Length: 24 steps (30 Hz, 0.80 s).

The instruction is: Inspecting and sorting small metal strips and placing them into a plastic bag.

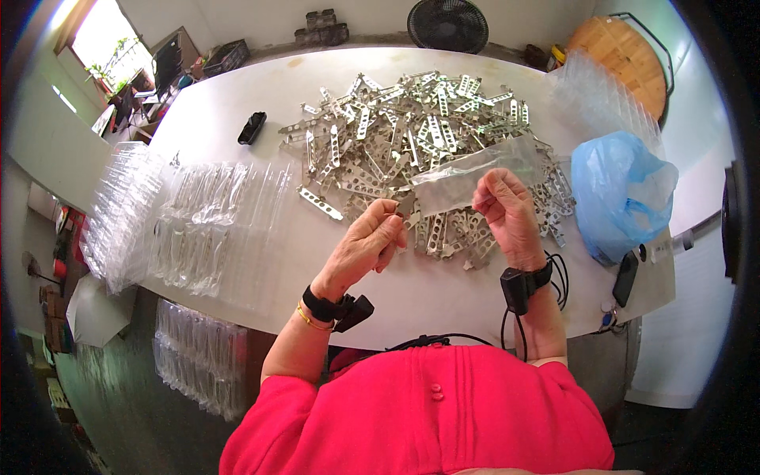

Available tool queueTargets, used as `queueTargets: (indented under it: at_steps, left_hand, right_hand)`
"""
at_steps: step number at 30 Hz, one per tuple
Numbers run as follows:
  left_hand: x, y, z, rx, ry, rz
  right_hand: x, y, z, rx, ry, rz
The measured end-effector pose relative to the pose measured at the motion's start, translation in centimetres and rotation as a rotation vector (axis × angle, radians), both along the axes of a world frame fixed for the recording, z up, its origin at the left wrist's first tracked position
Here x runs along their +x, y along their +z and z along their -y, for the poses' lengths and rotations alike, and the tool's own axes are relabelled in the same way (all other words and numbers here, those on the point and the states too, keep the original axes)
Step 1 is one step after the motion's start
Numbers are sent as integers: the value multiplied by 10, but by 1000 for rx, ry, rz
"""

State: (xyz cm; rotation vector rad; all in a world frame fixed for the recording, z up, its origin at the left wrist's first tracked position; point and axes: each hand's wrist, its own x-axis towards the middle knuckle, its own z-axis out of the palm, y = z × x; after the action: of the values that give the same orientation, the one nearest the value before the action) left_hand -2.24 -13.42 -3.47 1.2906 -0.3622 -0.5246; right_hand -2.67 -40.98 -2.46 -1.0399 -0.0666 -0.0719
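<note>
Clear plastic sleeve (467,180) between both hands, above metal brackets (412,127).

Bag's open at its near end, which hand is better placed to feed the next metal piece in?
Left, probably. The left hand pinches a metal bracket right at the mouth of the clear bag, while the right hand is occupied holding that bag.
</note>
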Motion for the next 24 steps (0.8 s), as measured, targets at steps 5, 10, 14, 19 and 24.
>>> queueTargets:
  at_steps: [5,10,14,19,24]
  left_hand:
    - [-5,12,-2,37,-62,-26]
    - [-5,18,-3,37,-117,-62]
    - [-4,16,-3,68,-111,-43]
    - [-8,13,4,123,-41,-46]
    - [-8,10,13,148,-35,-38]
  right_hand:
    - [-2,4,-4,-109,81,-24]
    - [-6,6,-10,-195,171,-64]
    - [-8,8,-13,-256,218,-65]
    - [-9,9,-16,-369,278,-40]
    - [-11,6,-23,-430,346,-73]
